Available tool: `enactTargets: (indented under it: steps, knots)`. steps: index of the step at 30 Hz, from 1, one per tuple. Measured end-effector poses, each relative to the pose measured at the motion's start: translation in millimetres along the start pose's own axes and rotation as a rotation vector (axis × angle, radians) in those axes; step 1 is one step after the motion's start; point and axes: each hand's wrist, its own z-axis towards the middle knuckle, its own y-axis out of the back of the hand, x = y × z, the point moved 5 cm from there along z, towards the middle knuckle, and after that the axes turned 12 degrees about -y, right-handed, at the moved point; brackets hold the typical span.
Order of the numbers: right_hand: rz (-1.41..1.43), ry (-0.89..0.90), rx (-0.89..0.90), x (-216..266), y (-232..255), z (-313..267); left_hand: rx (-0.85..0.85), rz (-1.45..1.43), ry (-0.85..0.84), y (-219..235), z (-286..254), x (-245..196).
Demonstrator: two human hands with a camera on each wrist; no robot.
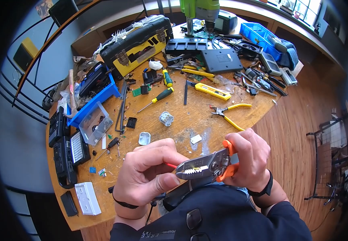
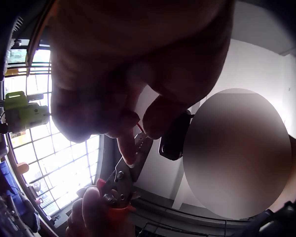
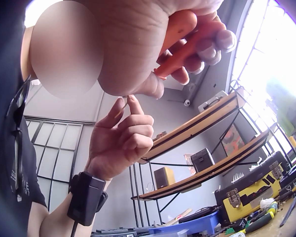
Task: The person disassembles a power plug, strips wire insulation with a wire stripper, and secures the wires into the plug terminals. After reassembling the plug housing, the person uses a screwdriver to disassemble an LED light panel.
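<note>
Orange-handled wire strippers [image 1: 200, 165] are gripped around their handles by the right hand [image 1: 249, 157], with the grey toothed jaws pointing left. The left hand [image 1: 149, 170] pinches a thin red wire [image 1: 170, 165] whose end meets the tip of the tool. In the left wrist view the wire [image 2: 140, 128] runs from the left fingers to the dark metal tool [image 2: 122, 178]. The right wrist view has the orange handles [image 3: 187, 52] inside the right palm and the left hand [image 3: 123, 138] with thumb and forefinger together. Whether the jaws are closed on the wire I cannot tell.
On the wooden table [image 1: 150, 120] lie yellow-handled cutters [image 1: 227, 113], a yellow utility knife [image 1: 212, 91], screwdrivers [image 1: 158, 98], a round white part [image 1: 166, 119] and a white box [image 1: 87, 198]. Behind are a black-and-yellow toolbox [image 1: 137, 50], a green drill [image 1: 206, 9] and a blue bin [image 1: 262, 38].
</note>
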Motion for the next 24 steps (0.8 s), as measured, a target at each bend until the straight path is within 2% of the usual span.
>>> enactTargets:
  steps: [6,8,11,17,20,24]
  knots:
    - [-0.005,0.026,-0.022,0.4,1.0,-1.2,-0.008,0.007,-0.003,-6.7,3.5,-2.4]
    - [-0.053,0.029,0.051,-0.9,-0.3,-3.4,0.007,0.013,-0.010,-6.2,3.5,-1.1]
    - [-0.056,0.032,0.044,-0.8,0.6,-2.6,0.025,0.047,-0.037,-5.7,1.5,-0.7]
    - [-0.106,0.027,0.034,-2.2,1.3,0.0,-0.079,0.016,-0.035,-4.0,3.4,1.2]
    - [-0.059,0.010,-0.046,1.0,3.1,4.3,-0.039,0.107,-0.076,-2.8,3.2,1.3]
    - [-0.069,-0.009,-0.035,1.2,4.0,5.0,-0.078,0.206,-0.179,-1.3,2.7,-1.1]
